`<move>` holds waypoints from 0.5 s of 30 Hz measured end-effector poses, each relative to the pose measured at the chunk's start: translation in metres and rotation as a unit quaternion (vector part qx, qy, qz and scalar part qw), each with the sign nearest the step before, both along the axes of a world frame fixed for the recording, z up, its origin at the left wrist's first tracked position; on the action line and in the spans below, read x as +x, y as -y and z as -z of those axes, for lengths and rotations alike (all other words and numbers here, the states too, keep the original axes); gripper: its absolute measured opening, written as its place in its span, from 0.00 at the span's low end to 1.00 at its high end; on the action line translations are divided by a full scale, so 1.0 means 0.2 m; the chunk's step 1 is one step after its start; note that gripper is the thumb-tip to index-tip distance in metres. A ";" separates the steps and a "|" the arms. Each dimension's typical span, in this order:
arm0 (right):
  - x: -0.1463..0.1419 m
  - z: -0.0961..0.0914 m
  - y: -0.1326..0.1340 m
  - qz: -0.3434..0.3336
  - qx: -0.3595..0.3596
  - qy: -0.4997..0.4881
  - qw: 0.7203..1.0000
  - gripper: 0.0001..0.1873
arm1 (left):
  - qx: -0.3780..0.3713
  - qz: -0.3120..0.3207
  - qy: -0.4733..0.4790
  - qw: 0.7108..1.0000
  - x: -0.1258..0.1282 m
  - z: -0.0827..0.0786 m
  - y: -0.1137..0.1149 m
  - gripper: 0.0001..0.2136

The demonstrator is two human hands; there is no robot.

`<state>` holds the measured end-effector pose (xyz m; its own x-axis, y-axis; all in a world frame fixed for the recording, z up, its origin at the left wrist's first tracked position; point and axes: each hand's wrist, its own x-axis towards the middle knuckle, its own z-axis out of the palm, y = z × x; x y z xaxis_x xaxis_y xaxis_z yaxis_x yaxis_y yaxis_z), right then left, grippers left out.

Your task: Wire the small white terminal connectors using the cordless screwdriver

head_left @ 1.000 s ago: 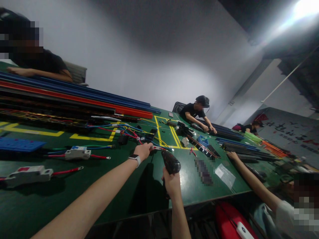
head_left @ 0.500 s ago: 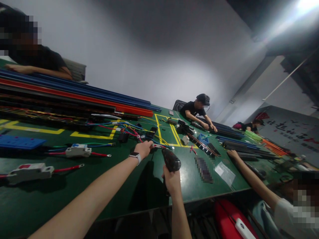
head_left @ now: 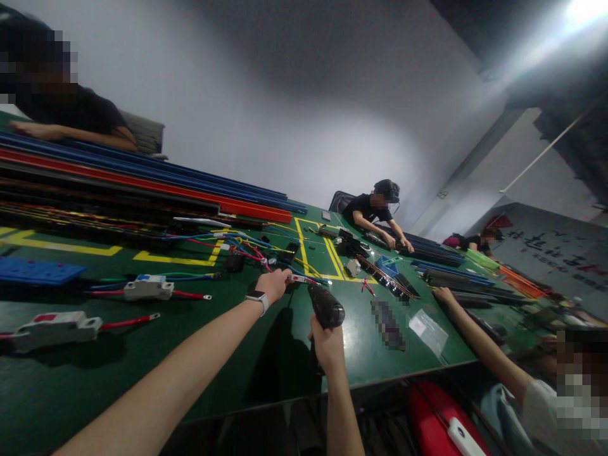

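My left hand [head_left: 273, 285], with a watch at the wrist, is closed on a small white circuit breaker [head_left: 298, 278]. Its red mark shows past my fingertips, which hide the rest. A red and a blue wire lead off its right end. My right hand [head_left: 329, 345] is wrapped around the handle of a black power drill [head_left: 325, 306]. The drill's front end points at the breaker's right side; I cannot tell whether they touch. A bundle of coloured wires [head_left: 256, 244] lies just beyond my left hand.
On the left of the green table [head_left: 204, 354] lie two breakers with red leads [head_left: 149, 288] and a blue part [head_left: 38, 271]. Long blue and orange rails [head_left: 247, 208] run behind. A plastic bag [head_left: 429, 330] lies right of the drill, near a co-worker's arm [head_left: 479, 339].
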<state>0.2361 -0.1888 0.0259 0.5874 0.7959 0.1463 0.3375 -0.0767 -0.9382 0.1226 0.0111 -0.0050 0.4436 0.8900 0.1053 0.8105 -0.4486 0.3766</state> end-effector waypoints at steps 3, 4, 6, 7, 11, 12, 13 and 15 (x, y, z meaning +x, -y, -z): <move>0.00 -0.01 0.01 -0.033 -0.006 -0.032 0.999 0.23 | 0.005 0.001 -0.001 1.000 0.00 0.01 0.00 0.18; 0.00 -0.02 0.01 -0.033 -0.006 -0.033 0.999 0.22 | 0.005 0.000 -0.001 1.000 0.00 0.01 0.00 0.18; 0.00 -0.03 0.01 -0.032 -0.004 -0.034 0.999 0.21 | 0.006 0.000 -0.001 1.000 0.00 0.01 0.00 0.19; 0.00 -0.03 0.01 -0.031 -0.001 -0.037 0.999 0.21 | 0.006 0.001 0.000 1.000 0.00 0.01 0.00 0.19; -0.01 -0.02 0.01 -0.024 0.013 -0.051 0.998 0.24 | 0.000 0.001 0.004 1.000 0.00 0.02 -0.01 0.19; -0.01 -0.02 0.01 -0.023 0.014 -0.051 0.998 0.24 | -0.001 0.001 0.005 1.000 0.00 0.02 -0.01 0.19; 0.00 -0.02 0.01 -0.022 0.013 -0.049 0.998 0.24 | -0.001 0.001 0.007 1.000 0.00 0.02 -0.01 0.19; 0.00 -0.02 0.01 -0.024 0.005 -0.040 0.999 0.23 | 0.001 0.004 0.008 1.000 0.00 0.03 -0.02 0.19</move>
